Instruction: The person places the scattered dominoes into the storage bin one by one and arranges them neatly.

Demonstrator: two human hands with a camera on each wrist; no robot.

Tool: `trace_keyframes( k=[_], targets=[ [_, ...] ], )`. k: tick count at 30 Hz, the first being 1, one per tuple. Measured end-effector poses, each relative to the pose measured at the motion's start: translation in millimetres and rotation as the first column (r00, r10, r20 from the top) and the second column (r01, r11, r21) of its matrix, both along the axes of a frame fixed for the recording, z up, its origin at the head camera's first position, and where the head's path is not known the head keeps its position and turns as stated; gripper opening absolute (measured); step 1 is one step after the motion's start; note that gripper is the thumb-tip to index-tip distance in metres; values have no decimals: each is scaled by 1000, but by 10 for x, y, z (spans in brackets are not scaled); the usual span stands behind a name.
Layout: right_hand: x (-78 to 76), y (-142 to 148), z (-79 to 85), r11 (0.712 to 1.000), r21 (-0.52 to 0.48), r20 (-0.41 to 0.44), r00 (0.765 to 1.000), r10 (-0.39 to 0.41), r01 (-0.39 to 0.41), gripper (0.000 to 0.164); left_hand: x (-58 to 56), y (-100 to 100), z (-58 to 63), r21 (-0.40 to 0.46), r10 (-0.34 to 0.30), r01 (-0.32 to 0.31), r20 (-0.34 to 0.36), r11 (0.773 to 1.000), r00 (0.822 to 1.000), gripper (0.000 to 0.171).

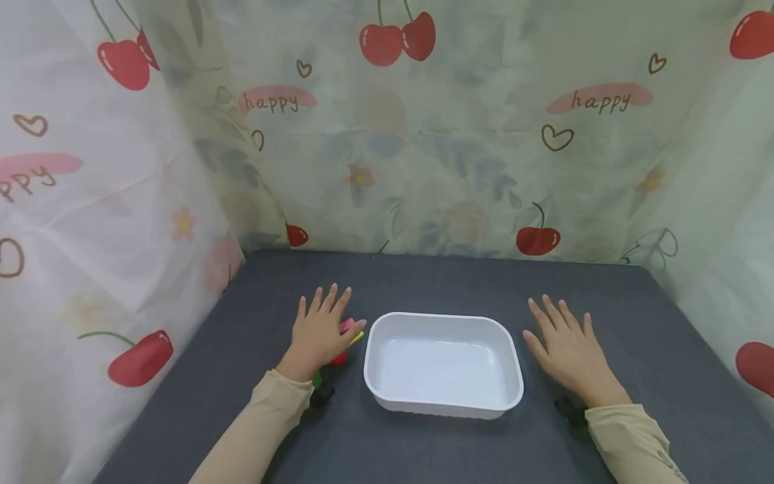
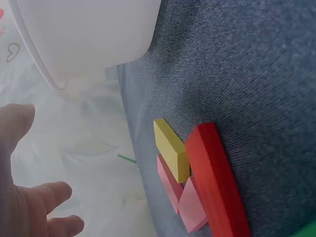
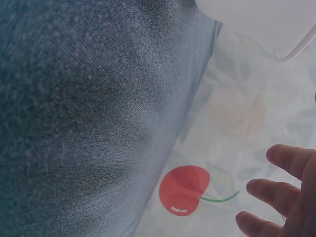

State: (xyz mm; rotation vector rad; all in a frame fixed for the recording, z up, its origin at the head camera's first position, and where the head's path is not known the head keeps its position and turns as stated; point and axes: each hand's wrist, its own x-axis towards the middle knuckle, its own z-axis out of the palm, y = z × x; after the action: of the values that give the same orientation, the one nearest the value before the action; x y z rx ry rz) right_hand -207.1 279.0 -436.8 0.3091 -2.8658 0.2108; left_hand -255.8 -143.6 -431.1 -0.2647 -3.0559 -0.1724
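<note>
My left hand (image 1: 318,337), fingers spread and holding nothing, hovers left of the white basin (image 1: 443,366) and partly hides several coloured blocks. In the left wrist view these are a yellow block (image 2: 171,149), a long red block (image 2: 217,180), two pink blocks (image 2: 193,206) and a green corner (image 2: 307,231) at the frame's edge. They lie close together on the dark cloth. To the right of the basin, my right hand (image 1: 570,356) is also spread, with nothing in its grasp. The basin has rounded corners and shows only its bare white inside.
A dark grey cloth (image 1: 441,282) covers the table. Curtains printed with cherries and hearts (image 1: 387,148) rise behind it and along both sides. Small dark wrist cameras (image 1: 570,411) sit beneath the sleeves.
</note>
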Motion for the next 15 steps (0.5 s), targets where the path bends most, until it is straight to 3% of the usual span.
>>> trace_keyframes(
  k=[8, 12, 15],
  targets=[
    [3, -2, 3, 1000, 6, 45, 999, -15, 14, 64, 19, 10, 32, 28, -24, 23, 45, 999, 999, 79],
    [10, -10, -2, 1000, 12, 93, 996, -7, 6, 56, 29, 22, 45, 124, -59, 47, 93, 991, 994, 68],
    [19, -22, -7, 1000, 7, 125, 992, 1, -2, 51, 35, 39, 58, 216, -59, 27, 140, 976, 988, 60]
  ],
)
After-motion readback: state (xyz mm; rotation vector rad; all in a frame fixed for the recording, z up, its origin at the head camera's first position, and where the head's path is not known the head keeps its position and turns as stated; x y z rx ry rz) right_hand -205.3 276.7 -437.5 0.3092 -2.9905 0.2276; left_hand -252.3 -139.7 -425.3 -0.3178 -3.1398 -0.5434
